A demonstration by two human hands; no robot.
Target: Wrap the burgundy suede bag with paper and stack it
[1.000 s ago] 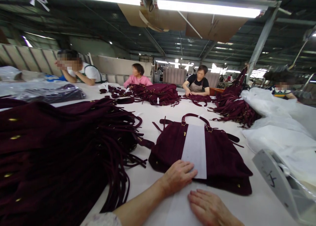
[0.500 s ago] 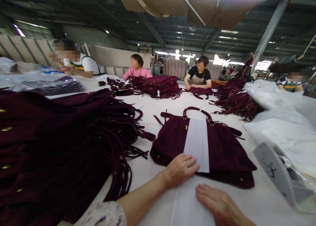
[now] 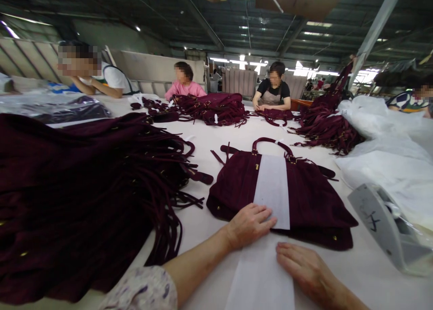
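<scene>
A dark maroon suede handbag (image 3: 304,197) lies flat on the white table (image 3: 216,143) in front of me, its handle pointing away. A white paper strip (image 3: 272,190) runs down its middle and over the near edge onto the table. My left hand (image 3: 248,224) rests flat on the bag's near edge, fingertips on the strip. Just below, my right hand (image 3: 301,267) lies flat on the strip's lower part on the table. Neither hand grips anything.
A big heap of maroon bags with long straps (image 3: 84,188) fills the left. A grey tape dispenser (image 3: 382,224) and white wrapping sheets (image 3: 389,152) are at the right. More bag piles (image 3: 213,109) lie further back, where several people sit working.
The view has tilted downward, so everything sits higher in the frame. My hands stay flat on the strip; the right hand has slid slightly rightward.
</scene>
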